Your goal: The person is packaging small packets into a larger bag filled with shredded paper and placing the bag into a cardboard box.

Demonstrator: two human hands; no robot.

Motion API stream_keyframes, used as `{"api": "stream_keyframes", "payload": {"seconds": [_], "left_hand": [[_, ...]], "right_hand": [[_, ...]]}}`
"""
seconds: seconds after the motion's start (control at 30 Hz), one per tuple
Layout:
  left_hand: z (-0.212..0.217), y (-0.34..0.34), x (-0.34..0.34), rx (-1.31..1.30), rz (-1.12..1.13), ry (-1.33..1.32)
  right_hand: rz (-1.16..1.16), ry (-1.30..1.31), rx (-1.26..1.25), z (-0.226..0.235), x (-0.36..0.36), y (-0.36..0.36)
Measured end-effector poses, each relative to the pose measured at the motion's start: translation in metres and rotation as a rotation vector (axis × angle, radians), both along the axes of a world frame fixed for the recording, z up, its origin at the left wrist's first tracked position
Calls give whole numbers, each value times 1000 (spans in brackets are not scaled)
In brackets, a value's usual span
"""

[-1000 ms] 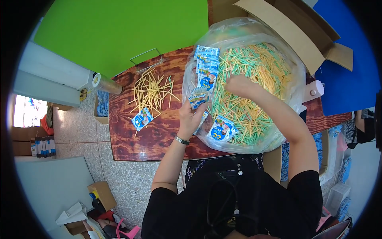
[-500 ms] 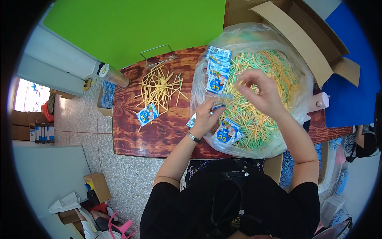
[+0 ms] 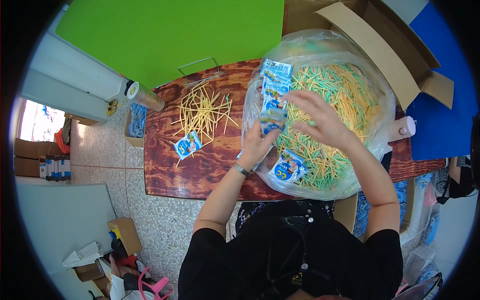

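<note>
My left hand (image 3: 256,145) is closed on a small blue-and-white packet (image 3: 273,123), holding it over the left side of a clear plastic bag (image 3: 250,116). Just right of the packet, my right hand (image 3: 322,122) hovers with fingers stretched and thumb apart; I see nothing in it. Beneath it the bag is heaped with thin yellow and green sticks (image 3: 332,162). Overlapping blue packets (image 3: 276,80) lie in a column on the bag's upper left. Another packet (image 3: 288,166) rests on the sticks near the bag's front edge.
Loose yellow sticks (image 3: 202,110) are scattered left on the reddish wooden table (image 3: 175,172), a packet (image 3: 188,145) on some. A lidded cup (image 3: 145,96) stands at the left edge, a pink cup (image 3: 403,128) at the right. An open cardboard box (image 3: 372,47) is behind the bag.
My right hand has opened from a curled pinch and tilted toward the packet. My left hand has raised the packet slightly, turning its printed side into view.
</note>
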State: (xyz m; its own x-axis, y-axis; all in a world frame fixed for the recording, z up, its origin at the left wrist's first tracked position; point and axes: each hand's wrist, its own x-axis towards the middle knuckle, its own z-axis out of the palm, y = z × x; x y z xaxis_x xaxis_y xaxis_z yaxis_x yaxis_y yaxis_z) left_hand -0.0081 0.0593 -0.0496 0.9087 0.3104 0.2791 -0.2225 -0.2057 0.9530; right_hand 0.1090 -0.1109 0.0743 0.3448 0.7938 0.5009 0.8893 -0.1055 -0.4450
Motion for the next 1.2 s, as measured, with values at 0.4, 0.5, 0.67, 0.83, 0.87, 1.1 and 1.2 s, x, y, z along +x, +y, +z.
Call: {"api": "stream_keyframes", "payload": {"seconds": [0.4,0.5,0.67,0.83,0.87,1.1,1.2], "left_hand": [[-56,45,87,499,160,234],[-52,33,85,605,306,144],[-25,26,53,746,399,15],[-3,0,5,485,-133,-62],[-1,-3,-3,488,-135,-67],[23,-31,-28,657,-153,29],[19,-37,-28,514,-198,120]], "right_hand": [[-47,171,-559,-92,-28,-21],[-221,40,-739,-107,-46,-21],[-144,5,-700,-113,-52,-25],[-129,-129,-645,-106,-44,-47],[-118,-140,-713,-97,-44,-46],[-114,-203,-569,-81,-37,-57],[-118,108,-336,-64,-32,-59]]}}
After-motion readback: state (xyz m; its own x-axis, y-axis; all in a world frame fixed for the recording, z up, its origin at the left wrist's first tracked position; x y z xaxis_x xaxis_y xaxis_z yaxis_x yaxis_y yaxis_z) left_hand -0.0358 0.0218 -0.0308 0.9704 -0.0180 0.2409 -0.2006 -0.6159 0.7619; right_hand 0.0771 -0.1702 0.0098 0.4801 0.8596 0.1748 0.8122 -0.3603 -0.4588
